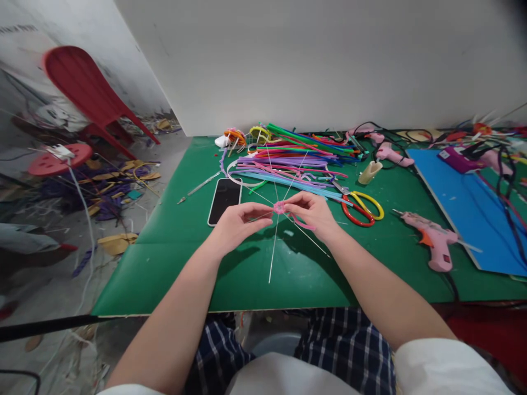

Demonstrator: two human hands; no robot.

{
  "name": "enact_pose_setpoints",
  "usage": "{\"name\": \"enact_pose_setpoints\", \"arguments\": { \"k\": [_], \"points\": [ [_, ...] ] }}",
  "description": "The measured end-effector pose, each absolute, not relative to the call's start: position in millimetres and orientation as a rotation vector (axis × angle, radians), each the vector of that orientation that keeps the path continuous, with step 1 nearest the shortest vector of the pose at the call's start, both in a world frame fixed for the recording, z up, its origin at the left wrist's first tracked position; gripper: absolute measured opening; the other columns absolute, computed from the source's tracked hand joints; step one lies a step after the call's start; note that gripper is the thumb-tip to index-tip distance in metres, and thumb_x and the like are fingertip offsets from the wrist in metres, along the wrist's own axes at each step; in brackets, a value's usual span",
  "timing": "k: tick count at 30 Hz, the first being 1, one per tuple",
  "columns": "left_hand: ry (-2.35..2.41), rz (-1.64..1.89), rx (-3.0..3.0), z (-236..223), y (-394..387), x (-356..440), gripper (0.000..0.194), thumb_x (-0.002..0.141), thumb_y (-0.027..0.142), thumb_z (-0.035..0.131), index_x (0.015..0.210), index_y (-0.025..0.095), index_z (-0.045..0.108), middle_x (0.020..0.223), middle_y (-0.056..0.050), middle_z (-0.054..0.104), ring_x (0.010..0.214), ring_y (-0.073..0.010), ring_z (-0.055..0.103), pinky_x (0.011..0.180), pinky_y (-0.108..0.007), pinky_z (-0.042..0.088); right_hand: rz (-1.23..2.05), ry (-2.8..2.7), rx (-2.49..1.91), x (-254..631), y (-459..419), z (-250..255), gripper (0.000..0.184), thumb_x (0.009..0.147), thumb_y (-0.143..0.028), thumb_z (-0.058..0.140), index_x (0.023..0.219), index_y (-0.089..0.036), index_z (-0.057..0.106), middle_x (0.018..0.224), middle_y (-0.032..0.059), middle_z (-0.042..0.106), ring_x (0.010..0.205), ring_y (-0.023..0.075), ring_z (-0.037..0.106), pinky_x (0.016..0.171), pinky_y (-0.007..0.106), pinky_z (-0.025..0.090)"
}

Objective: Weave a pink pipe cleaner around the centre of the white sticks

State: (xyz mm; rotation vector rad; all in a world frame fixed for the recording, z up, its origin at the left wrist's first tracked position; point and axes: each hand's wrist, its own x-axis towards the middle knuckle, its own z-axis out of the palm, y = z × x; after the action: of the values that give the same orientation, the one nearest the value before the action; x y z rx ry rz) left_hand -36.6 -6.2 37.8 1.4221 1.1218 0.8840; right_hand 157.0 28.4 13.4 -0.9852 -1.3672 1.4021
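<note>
Above the green table, both hands meet at a small pink woven disc (pixel 279 207) with thin white spokes radiating from it. My left hand (pixel 245 222) pinches the disc's left side between thumb and fingers. On the opposite side, my right hand (pixel 310 213) is closed on the disc's edge, and a pink pipe cleaner (pixel 302 224) trails beneath its fingers. One spoke points down toward me, another slants to the lower right. Just behind my left hand lies a phone (pixel 225 200) with a dark screen.
Colourful pipe cleaners (pixel 288 162) are heaped behind the hands. Red-and-yellow-handled scissors (pixel 362 208) lie right of them. A pink glue gun (pixel 434 236) rests farther right, beside a blue board (pixel 448 208). A metal rod (pixel 201 186) lies left of the phone. Cables run along the right side.
</note>
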Motion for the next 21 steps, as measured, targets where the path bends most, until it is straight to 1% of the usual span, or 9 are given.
{"name": "enact_pose_setpoints", "arguments": {
  "k": [2,5,11,14,17,19,21],
  "points": [
    [1.245,1.010,1.499,34.3,-6.7,-30.7,0.026,0.065,0.033,0.070,0.085,0.017,0.067,0.086,-0.005,0.069,0.082,-0.0186,0.063,0.079,-0.032,0.049,1.396,-1.363,-0.992,156.4,28.5,13.1,0.020,0.064,-0.033,0.069,0.074,-0.016,0.063,0.080,0.0038,0.069,0.071,0.0136,0.062,0.064,0.027,0.049],
    [1.295,1.080,1.537,30.7,-7.0,-27.9,0.022,0.065,0.034,0.069,0.078,0.017,0.068,0.078,-0.003,0.069,0.073,-0.0159,0.063,0.071,-0.028,0.051,1.383,-1.363,-0.988,155.7,28.6,12.8,0.020,0.064,-0.032,0.069,0.073,-0.016,0.063,0.080,0.0038,0.069,0.070,0.0134,0.062,0.063,0.027,0.049],
    [1.305,1.113,1.537,32.2,-7.6,-30.3,0.018,0.067,0.033,0.068,0.076,0.018,0.068,0.075,-0.003,0.069,0.071,-0.0153,0.063,0.070,-0.027,0.051,1.368,-1.382,-0.990,155.6,28.5,12.4,0.019,0.063,-0.032,0.071,0.072,-0.016,0.064,0.073,0.0025,0.068,0.065,0.0120,0.061,0.062,0.027,0.048],
    [1.301,1.017,1.506,31.6,-4.7,-32.6,0.021,0.066,0.034,0.069,0.079,0.017,0.066,0.078,-0.004,0.069,0.075,-0.0169,0.064,0.072,-0.029,0.051,1.370,-1.389,-0.983,156.3,28.2,12.4,0.019,0.064,-0.032,0.070,0.073,-0.017,0.063,0.076,0.0026,0.069,0.067,0.0127,0.062,0.063,0.028,0.048],
    [1.233,0.888,1.304,29.0,-0.5,-37.1,0.026,0.068,0.036,0.067,0.085,0.016,0.062,0.081,-0.005,0.068,0.078,-0.0182,0.064,0.071,-0.032,0.052,1.377,-1.422,-0.955,156.6,27.5,11.6,0.018,0.065,-0.032,0.068,0.074,-0.017,0.064,0.079,0.0031,0.069,0.070,0.0133,0.062,0.065,0.029,0.048],
    [1.129,0.780,1.175,28.6,0.8,-39.9,0.030,0.070,0.035,0.065,0.093,0.017,0.059,0.086,-0.006,0.068,0.079,-0.0182,0.065,0.071,-0.032,0.052,1.380,-1.464,-0.946,156.7,27.0,10.4,0.018,0.064,-0.032,0.069,0.073,-0.017,0.064,0.079,0.0030,0.069,0.069,0.0128,0.062,0.064,0.028,0.047],
    [1.012,0.693,1.110,30.1,0.0,-40.6,0.039,0.070,0.034,0.065,0.105,0.019,0.056,0.093,-0.008,0.067,0.082,-0.0190,0.065,0.071,-0.033,0.052,1.384,-1.499,-0.951,156.6,26.8,8.8,0.019,0.063,-0.033,0.070,0.073,-0.017,0.065,0.076,0.0023,0.068,0.063,0.0117,0.060,0.060,0.027,0.047]
  ]
}}
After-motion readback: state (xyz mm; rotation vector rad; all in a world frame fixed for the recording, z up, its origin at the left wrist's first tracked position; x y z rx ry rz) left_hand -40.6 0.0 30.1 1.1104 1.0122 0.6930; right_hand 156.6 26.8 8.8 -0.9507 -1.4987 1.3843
